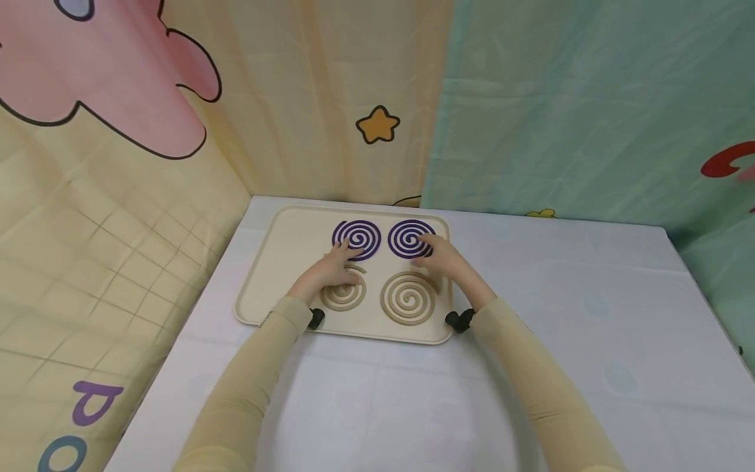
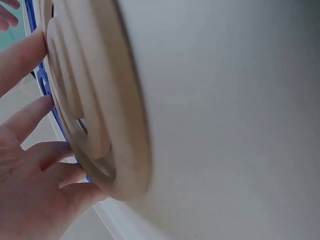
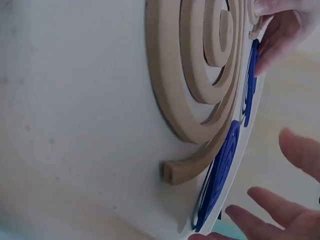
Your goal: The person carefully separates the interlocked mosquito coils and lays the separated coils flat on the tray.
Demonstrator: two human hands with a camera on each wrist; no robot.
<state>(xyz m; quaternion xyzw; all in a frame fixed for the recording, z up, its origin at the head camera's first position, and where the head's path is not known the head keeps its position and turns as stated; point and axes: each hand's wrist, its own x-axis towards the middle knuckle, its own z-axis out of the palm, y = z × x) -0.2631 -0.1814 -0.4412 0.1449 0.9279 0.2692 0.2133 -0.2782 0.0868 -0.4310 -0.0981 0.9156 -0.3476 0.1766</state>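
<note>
Two purple mosquito coils, a left one (image 1: 357, 223) and a right one (image 1: 411, 221), lie flat along the far side of a cream tray (image 1: 283, 262). Nearer the body lie two tan coils, left (image 1: 344, 308) and right (image 1: 408, 321). My left hand (image 1: 330, 270) reaches over the left tan coil, fingers spread toward the left purple coil; the left wrist view shows its fingertips along the tan coil's (image 2: 135, 150) edge. With fingers apart, my right hand (image 1: 444, 255) is over the near right edge of the right purple coil. Whether it touches that coil, I cannot tell.
The tray stands on a white-covered table (image 1: 377, 400), near its back left edge. Behind it hangs a printed curtain (image 1: 330, 131). A small black wrist device (image 1: 460, 320) sits close to the tray's right edge, another (image 1: 316, 319) over its front edge.
</note>
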